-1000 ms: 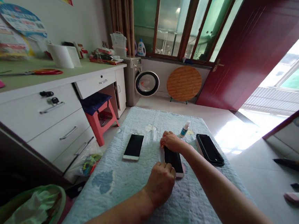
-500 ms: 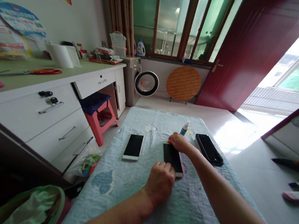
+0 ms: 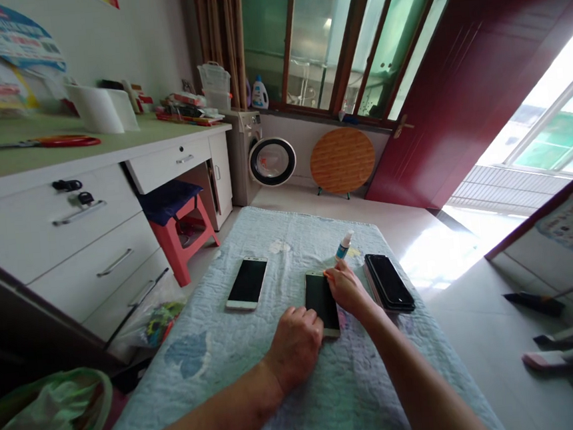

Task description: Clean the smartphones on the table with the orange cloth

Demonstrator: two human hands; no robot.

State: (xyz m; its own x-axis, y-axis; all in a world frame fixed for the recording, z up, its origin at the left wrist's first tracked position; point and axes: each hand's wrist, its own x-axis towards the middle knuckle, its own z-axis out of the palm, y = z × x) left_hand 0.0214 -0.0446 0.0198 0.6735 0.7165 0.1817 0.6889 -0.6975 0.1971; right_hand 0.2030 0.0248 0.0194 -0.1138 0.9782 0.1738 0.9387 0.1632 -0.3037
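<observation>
Left phone (image 3: 247, 284) lies at ten o'clock from the middle phone (image 3: 318, 296), both on the quilt (image 3: 222, 394). Left hand (image 3: 296, 345), at seven, curls against the middle phone; its grip I cannot tell. Right hand (image 3: 346, 289), at two, pinches an orange bit (image 3: 327, 273). Bottle (image 3: 343, 245) at one, stack (image 3: 389, 283) at three.

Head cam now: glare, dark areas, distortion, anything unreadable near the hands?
Head view: bright glare on the floor by the door; deep shadow around the bin, lower left; door leaning, likely lens distortion or camera tilt; orange bit at the right hand, too small to identify.
</observation>
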